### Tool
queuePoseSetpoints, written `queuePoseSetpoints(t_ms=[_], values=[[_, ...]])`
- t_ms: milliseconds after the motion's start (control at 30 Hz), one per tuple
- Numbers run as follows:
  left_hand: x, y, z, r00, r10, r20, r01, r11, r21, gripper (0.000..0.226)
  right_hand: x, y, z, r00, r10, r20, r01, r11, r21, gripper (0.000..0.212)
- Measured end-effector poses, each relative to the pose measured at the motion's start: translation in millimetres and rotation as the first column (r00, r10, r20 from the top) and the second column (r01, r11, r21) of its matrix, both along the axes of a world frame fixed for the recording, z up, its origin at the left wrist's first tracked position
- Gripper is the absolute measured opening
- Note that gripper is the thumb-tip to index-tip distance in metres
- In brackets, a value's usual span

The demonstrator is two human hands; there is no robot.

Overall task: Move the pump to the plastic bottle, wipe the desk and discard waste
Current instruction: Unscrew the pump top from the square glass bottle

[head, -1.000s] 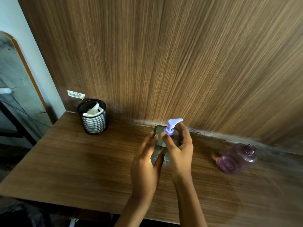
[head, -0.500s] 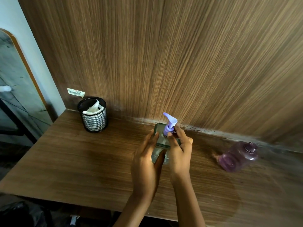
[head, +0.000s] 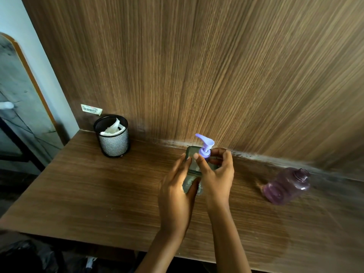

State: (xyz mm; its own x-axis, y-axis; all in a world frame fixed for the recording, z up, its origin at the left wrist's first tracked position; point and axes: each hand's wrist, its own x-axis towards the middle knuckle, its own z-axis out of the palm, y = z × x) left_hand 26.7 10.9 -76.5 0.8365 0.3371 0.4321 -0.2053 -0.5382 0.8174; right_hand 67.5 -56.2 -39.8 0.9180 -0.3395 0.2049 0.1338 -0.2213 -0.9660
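While our eyes go from the left, we first meet a black mesh cup with white tissue inside, standing near the wall panel at the back corner of the desk. At the middle, our left hand wraps the greenish bottle and holds it upright on the desk. Our right hand pinches the collar of the purple pump between thumb and fingers. The nozzle now points to the left — one second ago it pointed to the right, so the pump has turned about half a round. We judge that it is being unscrewed and is not free yet. Well apart to the right lies the purple plastic bottle on its side, its neck open, waiting for the pump. The desk surface is brown wood grain with a darker, maybe damp, patch near the front right — wiping is still to do.
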Motion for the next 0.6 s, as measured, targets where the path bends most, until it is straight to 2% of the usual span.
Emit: queuePoseSetpoints(t_ms=[200, 333, 433, 467, 600], values=[[0.1, 1.2, -0.4, 1.000, 0.002, 0.009, -0.002, 0.999, 0.036, 0.057, -1.9, -7.4, 1.6, 0.992, 0.125, -0.018, -0.123, 0.990, 0.075, 0.016], [1.9, 1.6, -1.0, 1.000, 0.012, 0.005, -0.012, 0.999, 0.040, 0.057, -2.3, -10.6, 4.6, 0.980, 0.200, -0.018, -0.197, 0.976, 0.093, 0.029], [0.8, 1.5, -0.2, 1.000, 0.018, -0.007, -0.017, 0.999, 0.042, 0.057, -3.1, -6.8, 5.9, 0.988, 0.149, -0.035, -0.147, 0.987, 0.058, 0.056], [0.5, 1.3, 0.3, 1.000, 0.019, -0.008, -0.018, 0.999, 0.042, 0.056, -2.9, -5.2, 4.8, 0.993, 0.119, -0.025, -0.117, 0.992, 0.052, 0.059], [0.2, 0.3, 2.2, 1.000, 0.011, -0.002, -0.011, 0.999, 0.031, 0.058, -0.8, -0.4, 4.0, 1.000, 0.008, 0.012, -0.008, 1.000, 0.006, 0.042]])
